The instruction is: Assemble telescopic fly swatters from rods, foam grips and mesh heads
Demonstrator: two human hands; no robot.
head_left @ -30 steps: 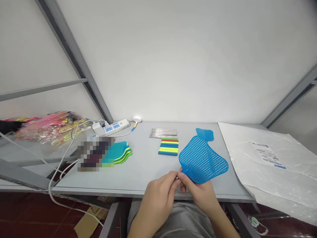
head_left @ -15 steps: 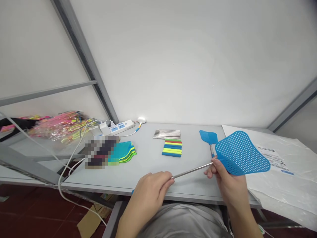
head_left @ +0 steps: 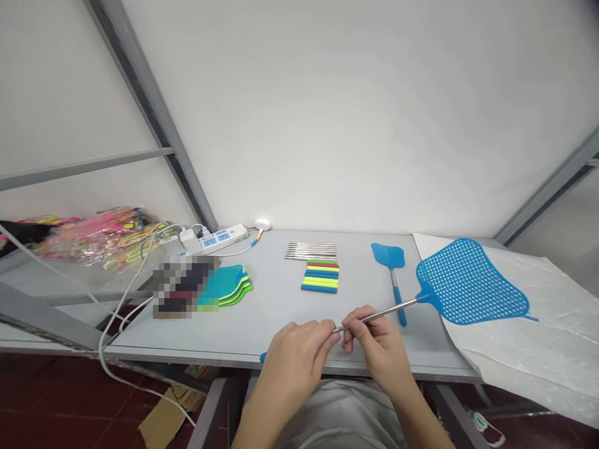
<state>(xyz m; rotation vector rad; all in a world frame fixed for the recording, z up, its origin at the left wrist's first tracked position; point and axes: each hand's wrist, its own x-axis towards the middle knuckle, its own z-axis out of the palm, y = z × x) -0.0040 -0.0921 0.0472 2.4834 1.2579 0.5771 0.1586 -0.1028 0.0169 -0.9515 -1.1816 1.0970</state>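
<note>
A blue fly swatter (head_left: pixel 472 284) is held across the front of the table, its meshed head out to the right above white wrapping. My left hand (head_left: pixel 297 355) is closed around its grip, hiding most of it; only a blue tip shows past the hand. Just to the right, my right hand (head_left: pixel 379 349) pinches the metal rod close to my left fingers. Behind the rod lies a smaller-looking second blue swatter (head_left: pixel 388 255) with a metal neck and blue grip.
Thin metal rods (head_left: pixel 311 251) lie at mid-table beside coloured grip tubes (head_left: pixel 321 282). A stack of blue, yellow and green swatter heads (head_left: pixel 229 284) sits left, by a pixelated patch. Behind are a power strip (head_left: pixel 222 238) and cables. White wrapping (head_left: pixel 510 355) covers the right end.
My right hand has slid left along the rod, from beside the swatter head to near my left hand. The view has shifted slightly, and the second swatter's blue grip is now uncovered.
</note>
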